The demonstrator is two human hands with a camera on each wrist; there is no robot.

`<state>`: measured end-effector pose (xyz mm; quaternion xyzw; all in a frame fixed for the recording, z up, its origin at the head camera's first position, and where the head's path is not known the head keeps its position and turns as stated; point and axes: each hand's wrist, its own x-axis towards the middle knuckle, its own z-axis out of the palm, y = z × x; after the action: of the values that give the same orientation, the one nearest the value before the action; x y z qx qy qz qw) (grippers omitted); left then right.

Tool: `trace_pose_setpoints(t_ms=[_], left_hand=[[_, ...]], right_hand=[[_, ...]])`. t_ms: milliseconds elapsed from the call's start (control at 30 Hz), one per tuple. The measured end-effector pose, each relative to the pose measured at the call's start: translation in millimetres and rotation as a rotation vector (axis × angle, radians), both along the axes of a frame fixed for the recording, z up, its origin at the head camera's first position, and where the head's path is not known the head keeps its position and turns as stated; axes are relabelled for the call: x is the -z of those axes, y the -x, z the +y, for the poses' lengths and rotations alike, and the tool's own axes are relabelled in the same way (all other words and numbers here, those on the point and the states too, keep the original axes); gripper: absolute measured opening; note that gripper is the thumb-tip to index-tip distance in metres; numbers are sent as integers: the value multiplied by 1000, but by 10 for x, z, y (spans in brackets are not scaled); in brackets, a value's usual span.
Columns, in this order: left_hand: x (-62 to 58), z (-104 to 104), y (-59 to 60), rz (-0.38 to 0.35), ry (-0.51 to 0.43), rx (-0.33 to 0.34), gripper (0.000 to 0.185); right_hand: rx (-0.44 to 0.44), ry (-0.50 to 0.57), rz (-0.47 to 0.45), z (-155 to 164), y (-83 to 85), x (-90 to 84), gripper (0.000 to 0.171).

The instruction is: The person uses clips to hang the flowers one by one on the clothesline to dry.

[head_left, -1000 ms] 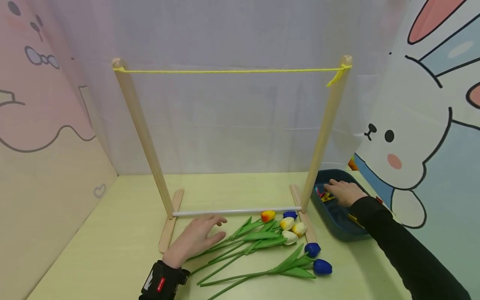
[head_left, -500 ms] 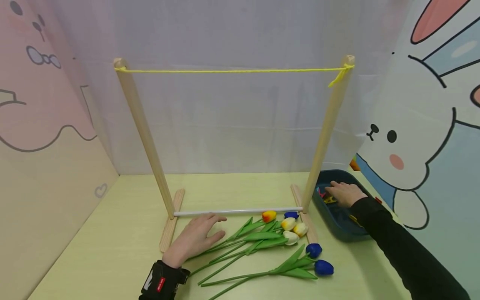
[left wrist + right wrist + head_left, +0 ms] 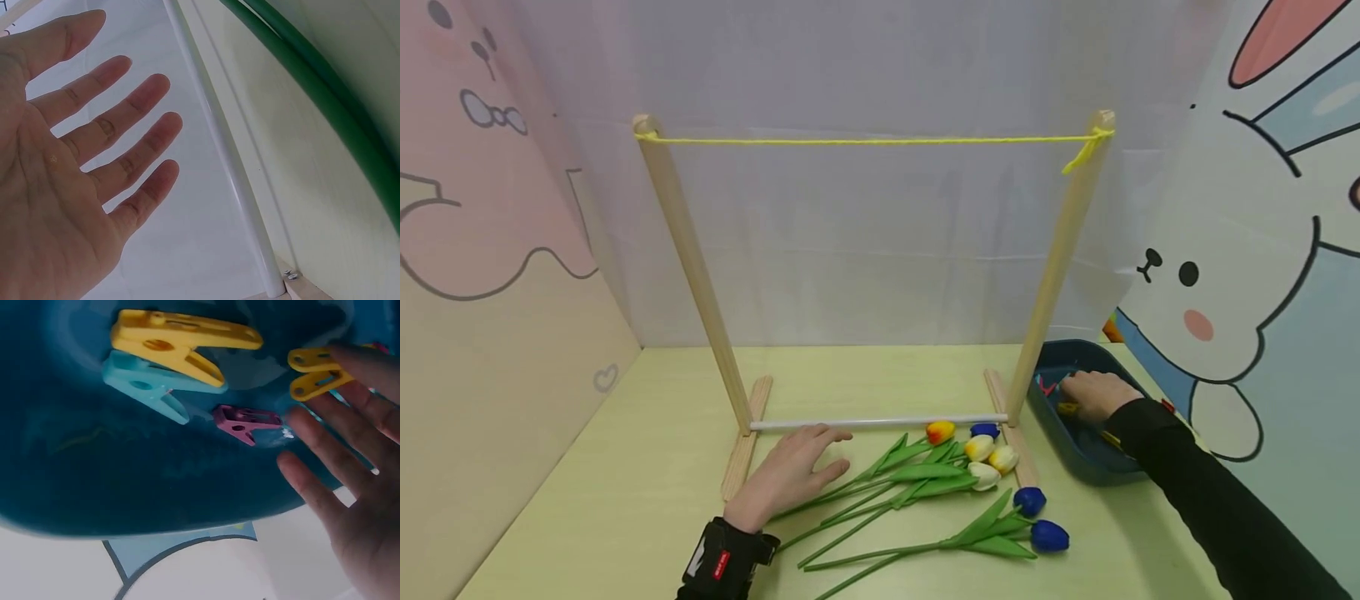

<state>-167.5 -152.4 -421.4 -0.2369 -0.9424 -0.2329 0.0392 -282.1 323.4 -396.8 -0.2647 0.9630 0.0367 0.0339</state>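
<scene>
Reaching into the blue tray (image 3: 1086,462) at the table's right edge, the right hand (image 3: 1093,393) spreads its fingers over the pegs (image 3: 181,359), gripping none. The left hand (image 3: 790,477) lies flat, fingers apart, beside the flowers (image 3: 940,479) near the front edge.

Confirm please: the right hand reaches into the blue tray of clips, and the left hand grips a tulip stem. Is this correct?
Not quite. The left hand grips nothing: the left wrist view shows its fingers straight and spread, beside the stems. The right hand does reach into the tray of clips.
</scene>
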Motion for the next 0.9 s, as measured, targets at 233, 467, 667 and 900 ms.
trace_pose_setpoints(t_ms=[233, 467, 667, 900], left_hand=[[2, -18, 13, -47, 26, 42, 40], [-6, -55, 2, -198, 29, 93, 41], [31, -52, 11, -230, 37, 103, 34], [56, -43, 0, -248, 52, 104, 29]], right_hand=[[55, 149, -95, -14, 42, -124, 8], [69, 393, 18, -31, -72, -259, 18], [94, 635, 196, -83, -276, -283, 27], [156, 915, 297, -296, -610, -317, 38]])
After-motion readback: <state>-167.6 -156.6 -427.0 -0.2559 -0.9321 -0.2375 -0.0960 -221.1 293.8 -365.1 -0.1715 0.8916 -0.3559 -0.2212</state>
